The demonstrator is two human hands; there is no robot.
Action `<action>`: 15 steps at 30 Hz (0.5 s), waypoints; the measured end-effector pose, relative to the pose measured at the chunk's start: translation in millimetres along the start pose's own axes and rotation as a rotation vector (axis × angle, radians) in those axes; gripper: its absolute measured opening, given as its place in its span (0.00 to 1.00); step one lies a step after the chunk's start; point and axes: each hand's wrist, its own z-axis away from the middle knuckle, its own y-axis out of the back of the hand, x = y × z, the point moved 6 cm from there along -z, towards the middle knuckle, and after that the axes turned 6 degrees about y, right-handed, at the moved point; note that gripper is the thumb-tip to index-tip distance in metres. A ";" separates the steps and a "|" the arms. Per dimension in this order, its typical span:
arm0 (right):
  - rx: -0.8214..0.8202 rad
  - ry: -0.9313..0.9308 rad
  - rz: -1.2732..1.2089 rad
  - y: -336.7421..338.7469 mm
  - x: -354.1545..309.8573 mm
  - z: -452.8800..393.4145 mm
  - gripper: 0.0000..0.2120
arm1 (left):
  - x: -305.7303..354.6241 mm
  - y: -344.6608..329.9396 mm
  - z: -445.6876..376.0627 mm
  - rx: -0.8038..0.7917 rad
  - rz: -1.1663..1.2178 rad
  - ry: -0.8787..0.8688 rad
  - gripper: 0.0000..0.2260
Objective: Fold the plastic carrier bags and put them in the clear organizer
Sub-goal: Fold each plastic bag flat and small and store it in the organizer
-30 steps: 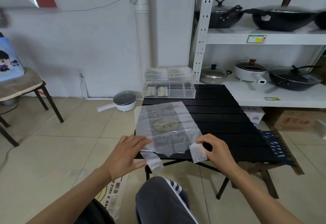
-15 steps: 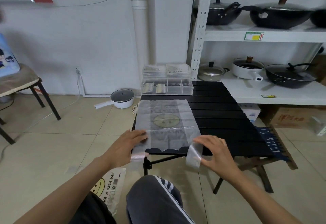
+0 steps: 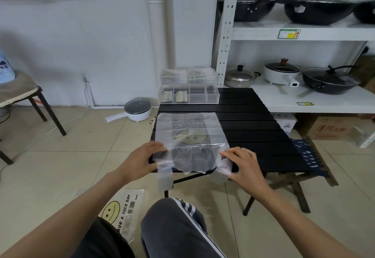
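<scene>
carrier bag (image 3: 190,136): translucent white, yellow-green round print
table (image 3: 249,127): black slats
organizer (image 3: 188,95): clear
floor bag (image 3: 121,211): white, yellow smiley, black lettering
trousers (image 3: 182,231): grey, white stripes

Bare forearms; dark trousers (image 3: 174,231) with white stripes.

Setting: storeroom or back room of a cookware shop, plainly fitted. At 1 to 3 o'clock, white perforated-steel shelving (image 3: 227,26) stocked with lidded black woks (image 3: 316,10), a steel pot (image 3: 240,77) and a white electric cooker (image 3: 282,73); printed labels (image 3: 289,34) on the shelf edges. Cardboard carton (image 3: 332,129) on the floor at 3 o'clock. Another electric pot (image 3: 138,109) on bare floor tiles (image 3: 71,156) at 11 o'clock. Black slatted folding table (image 3: 253,127) at 12 o'clock, chair (image 3: 22,99) at 9 o'clock
</scene>
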 end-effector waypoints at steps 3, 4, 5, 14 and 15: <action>0.034 -0.014 0.002 3.3 0.3 -8.3 0.28 | 3.1 2.4 -5.2 0.041 -0.049 -0.039 0.10; 0.027 -0.006 0.001 4.2 -0.8 -11.6 0.31 | 4.4 4.5 -7.3 0.064 -0.035 -0.024 0.10; 0.006 0.002 -0.010 4.5 -1.7 -14.5 0.34 | 4.6 7.2 -9.6 0.081 -0.007 0.012 0.10; -0.222 -0.048 -0.101 -6.3 8.5 -23.3 0.40 | -4.7 14.9 -23.7 0.072 0.230 0.268 0.04; -0.216 -0.070 -0.112 -5.4 9.6 -25.7 0.39 | -6.1 14.8 -24.4 0.085 0.265 0.304 0.04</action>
